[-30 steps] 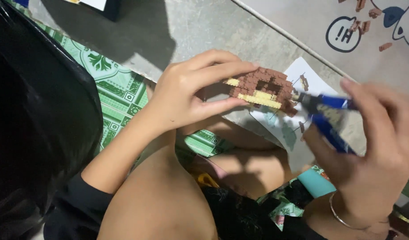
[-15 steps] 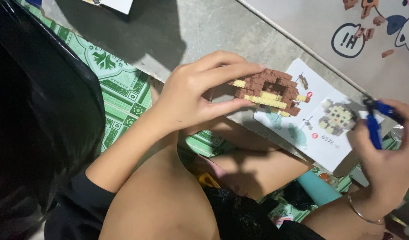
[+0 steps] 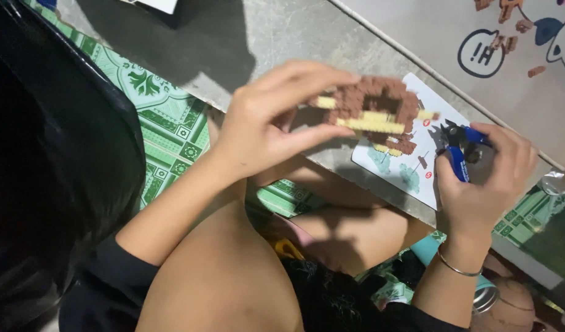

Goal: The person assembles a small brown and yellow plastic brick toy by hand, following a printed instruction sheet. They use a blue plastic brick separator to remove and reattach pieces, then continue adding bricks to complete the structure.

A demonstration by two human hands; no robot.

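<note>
Mat: a green patterned mat covers the floor at far left, running under the person's bent knee.
Floor: bare grey concrete lies above the mat, crossed by a dark shadow.
Left hand: the left hand is raised over the concrete, fingers curled on top and thumb pressed below, pinching the left end of the model.
Brick model: a small brown and cream brick model is held in the air above the leaflet, roughly level and clear of the floor, with short cream pieces jutting from either end.
Leaflet: a white instruction leaflet with small coloured pictures lies flat on the concrete directly under the model, between the two hands.
Tool: a blue-handled plier-like tool points its dark tip toward the right end of the model, near it but not touching.
Right hand: the right hand is wrapped closed around the tool's handles, a thin bracelet on the wrist.
Play sheet: a pale printed sheet with cartoon drawings fills the upper right corner, loose brown bricks scattered on it.
</note>
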